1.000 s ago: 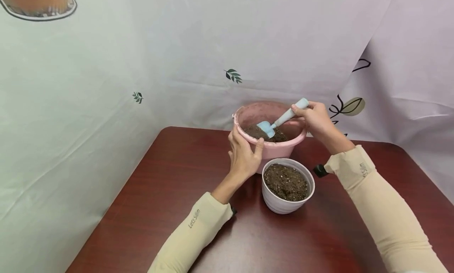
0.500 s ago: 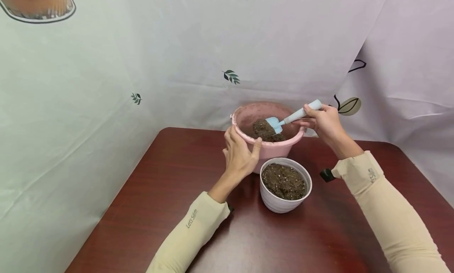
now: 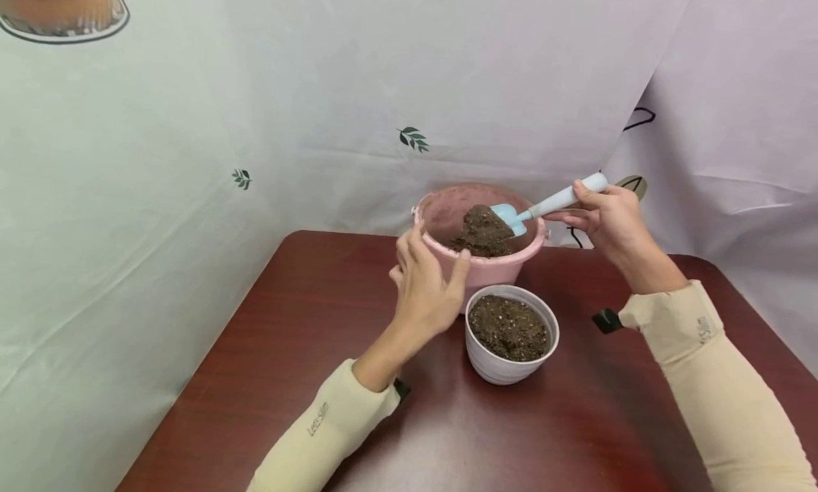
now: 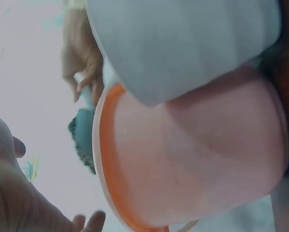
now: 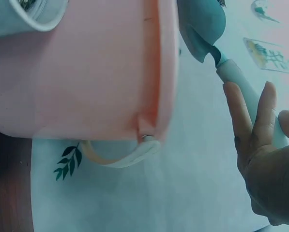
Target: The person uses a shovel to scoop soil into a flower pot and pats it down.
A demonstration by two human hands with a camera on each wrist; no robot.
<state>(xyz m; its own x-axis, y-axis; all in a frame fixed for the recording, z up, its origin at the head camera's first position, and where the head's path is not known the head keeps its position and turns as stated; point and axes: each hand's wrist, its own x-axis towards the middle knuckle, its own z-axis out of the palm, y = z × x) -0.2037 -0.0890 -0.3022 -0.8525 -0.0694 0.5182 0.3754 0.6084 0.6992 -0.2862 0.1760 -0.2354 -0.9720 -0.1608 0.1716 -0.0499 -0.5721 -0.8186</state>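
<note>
My right hand point(image 3: 616, 226) grips the pale blue handle of a small garden trowel point(image 3: 565, 199), held tilted over the pink bucket point(image 3: 511, 268). Dark soil point(image 3: 486, 226) is heaped on the trowel's blade at the height of the bucket's rim. In the right wrist view the fingers point(image 5: 264, 116) lie along the handle. My left hand point(image 3: 424, 286) is at the bucket's near left side, fingers and thumb spread. The left wrist view shows a gap between that hand point(image 4: 18, 193) and the rim. In front of the bucket stands a white ribbed pot point(image 3: 505, 371) with soil inside.
Everything stands on a dark red-brown table point(image 3: 307, 300). White printed cloth point(image 3: 332, 108) hangs close behind the bucket and along the left side. The bucket's handle point(image 5: 129, 157) hangs down at its side.
The trowel has come up out of the bucket's soil with a heap on its blade, moving right with my right hand. My left hand has shifted slightly left, away from the rim.
</note>
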